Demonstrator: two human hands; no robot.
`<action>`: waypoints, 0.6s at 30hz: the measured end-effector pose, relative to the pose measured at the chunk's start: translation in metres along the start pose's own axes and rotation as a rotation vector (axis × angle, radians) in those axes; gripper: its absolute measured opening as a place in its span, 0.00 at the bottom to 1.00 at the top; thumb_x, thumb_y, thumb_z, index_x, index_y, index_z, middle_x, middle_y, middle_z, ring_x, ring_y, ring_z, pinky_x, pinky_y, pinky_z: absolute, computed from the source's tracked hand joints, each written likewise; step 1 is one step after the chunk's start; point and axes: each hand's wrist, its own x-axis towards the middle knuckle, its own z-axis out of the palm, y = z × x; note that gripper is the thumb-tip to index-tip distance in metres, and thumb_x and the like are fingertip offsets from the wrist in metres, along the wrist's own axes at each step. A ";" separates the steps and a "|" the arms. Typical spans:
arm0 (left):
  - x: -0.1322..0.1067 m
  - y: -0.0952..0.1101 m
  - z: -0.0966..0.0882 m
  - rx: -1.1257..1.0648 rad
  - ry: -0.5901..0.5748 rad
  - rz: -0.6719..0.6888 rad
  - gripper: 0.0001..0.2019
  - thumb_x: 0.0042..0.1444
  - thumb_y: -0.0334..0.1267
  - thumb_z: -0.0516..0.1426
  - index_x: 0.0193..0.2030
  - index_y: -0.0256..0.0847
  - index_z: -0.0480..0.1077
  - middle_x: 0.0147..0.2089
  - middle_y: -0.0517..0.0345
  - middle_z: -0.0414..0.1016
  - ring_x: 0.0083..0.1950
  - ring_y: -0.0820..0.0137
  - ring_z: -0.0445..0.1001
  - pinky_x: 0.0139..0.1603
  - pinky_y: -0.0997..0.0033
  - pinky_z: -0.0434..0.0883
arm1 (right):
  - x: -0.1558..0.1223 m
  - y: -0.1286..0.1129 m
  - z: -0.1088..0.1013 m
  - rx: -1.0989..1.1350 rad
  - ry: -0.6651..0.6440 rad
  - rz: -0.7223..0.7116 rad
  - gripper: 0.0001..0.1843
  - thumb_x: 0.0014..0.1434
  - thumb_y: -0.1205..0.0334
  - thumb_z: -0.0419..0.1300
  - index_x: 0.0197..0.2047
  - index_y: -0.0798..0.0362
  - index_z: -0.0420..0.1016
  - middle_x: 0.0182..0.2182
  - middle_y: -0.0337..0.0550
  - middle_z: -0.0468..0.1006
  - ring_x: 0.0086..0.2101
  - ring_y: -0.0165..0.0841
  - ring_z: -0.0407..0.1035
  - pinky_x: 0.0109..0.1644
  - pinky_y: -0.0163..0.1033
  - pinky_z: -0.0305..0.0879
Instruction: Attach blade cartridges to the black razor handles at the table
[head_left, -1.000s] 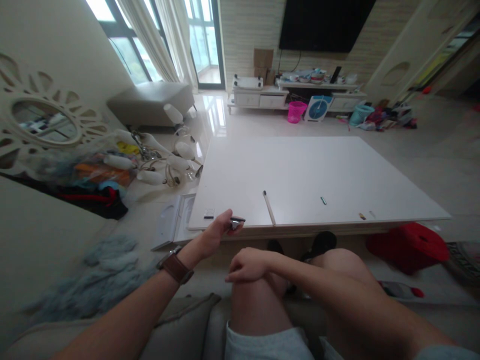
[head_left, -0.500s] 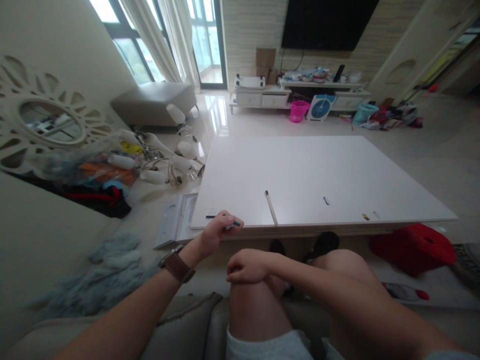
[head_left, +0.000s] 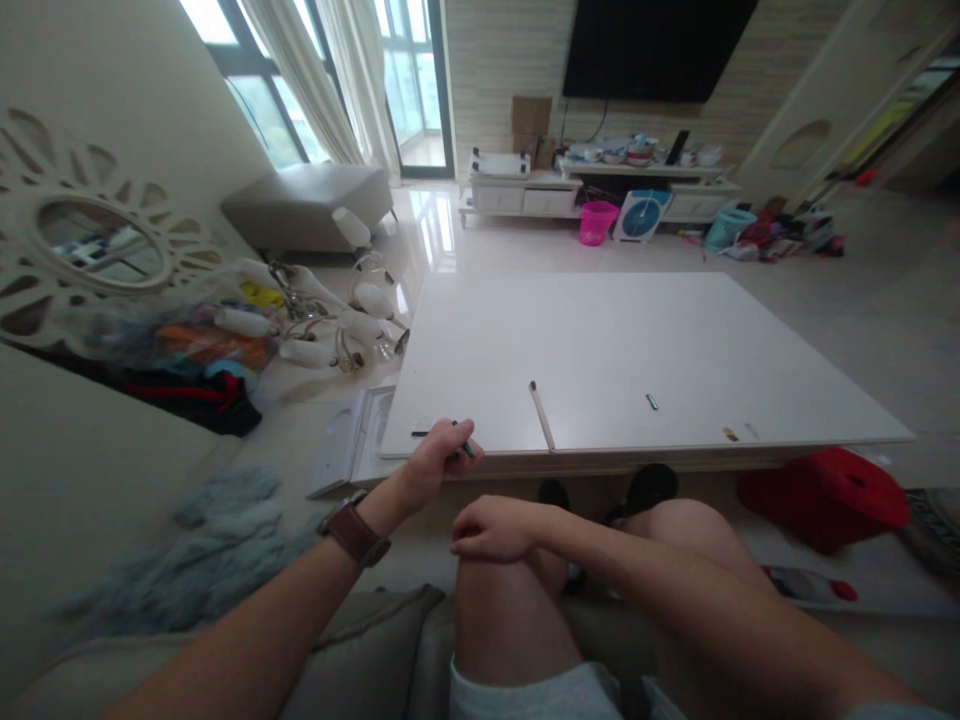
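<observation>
My left hand [head_left: 442,450], with a brown watch strap on its wrist, is over the near left edge of the white table [head_left: 600,340]. Its fingers are closed round a small dark green stick [head_left: 466,445], mostly hidden by them; it may be a battery. Beside that hand a thin dark strip [head_left: 420,433] and a clear piece lie on the tabletop. My right hand [head_left: 495,528] rests on my knee, fingers draped loosely over it, holding nothing. A toothbrush [head_left: 541,415] with a pale handle and dark head lies to the right of my left hand.
Another small dark green stick [head_left: 652,401] lies farther right, then a small brown-yellow piece [head_left: 730,434] near the front edge. A red stool-like object [head_left: 832,498] stands at the table's right front. A chandelier [head_left: 337,320] with white shades lies on the floor at left.
My left hand has turned slightly, so the stick in it now tilts more steeply. My right hand stays on my knee.
</observation>
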 end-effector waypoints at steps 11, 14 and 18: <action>-0.006 0.023 0.001 -0.510 -0.135 -0.165 0.28 0.58 0.53 0.47 0.10 0.42 0.49 0.13 0.64 0.43 0.15 0.77 0.44 0.20 0.71 0.48 | -0.002 -0.005 -0.005 -0.102 0.009 0.039 0.22 0.65 0.49 0.50 0.38 0.55 0.79 0.34 0.45 0.80 0.32 0.33 0.69 0.34 0.35 0.55; -0.008 0.027 0.000 -0.575 -0.189 -0.242 0.29 0.56 0.56 0.47 0.10 0.42 0.50 0.13 0.63 0.44 0.15 0.77 0.45 0.19 0.71 0.48 | -0.004 -0.008 -0.007 -0.120 0.014 0.065 0.21 0.65 0.49 0.50 0.38 0.55 0.79 0.34 0.45 0.80 0.31 0.33 0.68 0.33 0.35 0.54; -0.010 0.028 -0.001 -0.611 -0.253 -0.299 0.31 0.56 0.60 0.45 0.10 0.41 0.50 0.12 0.62 0.44 0.14 0.78 0.44 0.17 0.72 0.47 | -0.004 -0.013 -0.010 -0.121 0.010 0.098 0.22 0.65 0.50 0.51 0.36 0.56 0.80 0.33 0.45 0.80 0.30 0.33 0.68 0.31 0.36 0.53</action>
